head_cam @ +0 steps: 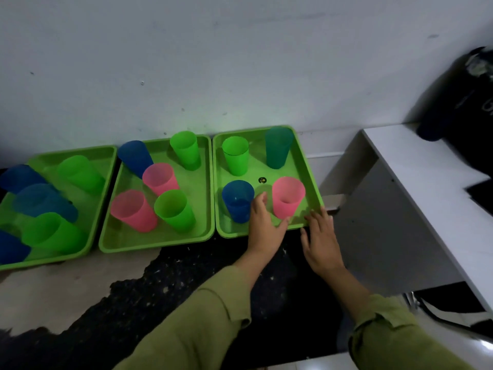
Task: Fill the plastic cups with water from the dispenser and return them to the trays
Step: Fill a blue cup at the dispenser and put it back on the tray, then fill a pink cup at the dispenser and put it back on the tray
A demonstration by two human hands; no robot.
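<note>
Left grip (264,222) released: fingers relaxed, holding nothing. It sits inside the right tray (234,234), between the blue cup (238,200) and the pink cup (288,197). Fingertips lie just beside the blue cup's wall and the thumb is at the pink cup's base. Contact with either cup: cannot tell. Right grip (321,243) also released, fingers spread. Its fingertips are at that tray's front-right rim and the palm is over the speckled surface (173,276).

Wall (240,62): pale, fills the upper half of the view.
Speckled surface: dark, with a pale patch at left; it carries all 3 trays.
White counter (426,182): at right, higher than the trays. It carries a black object (466,102), too blurred to identify.
Olive sleeves (200,316) on both arms.

3 green trays stand in a row against the wall, side rims close together.
- Left tray (106,156): blurred, at least 5 cups, blue and green.
- Middle tray (160,246): 5 upright cups (1 blue, 2 green, 2 pink).
- Right tray: 4 upright cups, 1 near each corner. Light green cup (235,156) back left, teal cup (278,146) back right, blue cup front left, pink cup front right.

Fill levels not readable.

Small round black sticker (262,180) on the right tray's floor, between the 4 cups.
</note>
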